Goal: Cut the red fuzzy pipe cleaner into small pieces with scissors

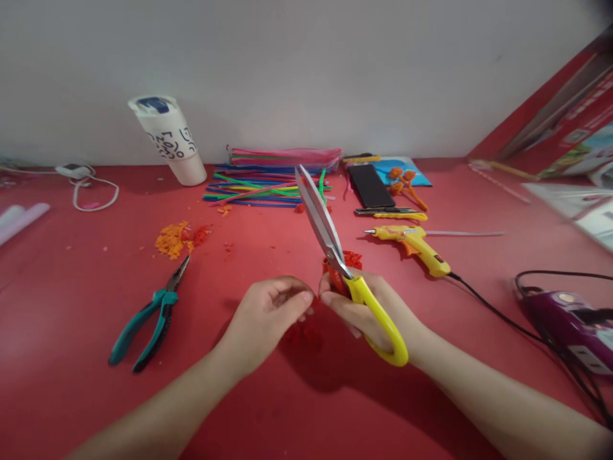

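Note:
My right hand (364, 306) is closed around a pair of scissors (330, 239), whose yellow handle rests across the palm and whose blades point up and away to the left. Red material shows between its thumb and fingers, partly hidden by the scissors. Close beside it, my left hand (272, 313) has its thumb and forefinger pinched together; whatever is between them is too small to make out. Behind the right hand lie red bits (353, 259). Dark red pieces (304, 335) sit on the table in shadow below the hands.
Teal-handled pliers (165, 300) lie left, beside orange clippings (171, 239). Coloured pipe cleaners (272, 185) and a white tumbler (172, 140) are at the back. To the right are a phone (371, 185), a utility knife (393, 214), a corded yellow glue gun (412, 246) and a purple power strip (569, 326).

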The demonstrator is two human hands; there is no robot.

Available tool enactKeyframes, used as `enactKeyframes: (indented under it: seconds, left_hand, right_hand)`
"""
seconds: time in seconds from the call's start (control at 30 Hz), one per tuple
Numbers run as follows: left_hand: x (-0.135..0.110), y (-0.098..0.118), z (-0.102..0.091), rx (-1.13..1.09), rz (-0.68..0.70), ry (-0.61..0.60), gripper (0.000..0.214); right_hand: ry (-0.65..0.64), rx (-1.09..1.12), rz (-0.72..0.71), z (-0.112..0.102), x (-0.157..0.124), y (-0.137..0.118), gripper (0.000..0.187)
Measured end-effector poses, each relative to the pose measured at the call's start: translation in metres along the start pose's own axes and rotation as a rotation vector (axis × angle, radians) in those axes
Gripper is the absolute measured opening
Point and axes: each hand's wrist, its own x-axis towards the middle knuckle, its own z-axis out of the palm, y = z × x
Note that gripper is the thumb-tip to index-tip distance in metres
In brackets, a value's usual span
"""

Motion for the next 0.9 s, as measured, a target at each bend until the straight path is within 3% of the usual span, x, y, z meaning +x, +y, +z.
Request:
enactKeyframes:
  seconds: [0.1,0.23,0.47,0.73,0.9]
  left_hand:
    - [0.0031,0.0005,-0.0016,-0.296,-0.206,-0.141,0.016]
    - [0.0038,-0.0011,-0.0021,-0.429,-0.274,-0.176,0.008]
    - [0.0036,-0.0016,-0.0016,-0.401,-0.176,-0.030,0.008]
    - [-0.0006,0.0004,0.0031,-0.067,0.021,0.051,0.011]
    - [0.0012,-0.0001,0.0003,-0.146,-0.065,0.004,0.004]
  right_hand:
    - [-0.056,-0.001,-0.079,-0.0013,-0.0003,-0.0004,0.007]
    - [-0.065,-0.009,-0.128,-0.0036,-0.0005,-0.0001,0.010]
    - [-0.008,0.073,-0.106,-0.0054,0.0046,-0.0002,0.018]
    - [-0.008,0.011,-0.012,-0.0023,0.0032,-0.0020,0.014]
    - [-0.017,-0.003,0.015,-0.0008,0.0034,-0.0018,0.010]
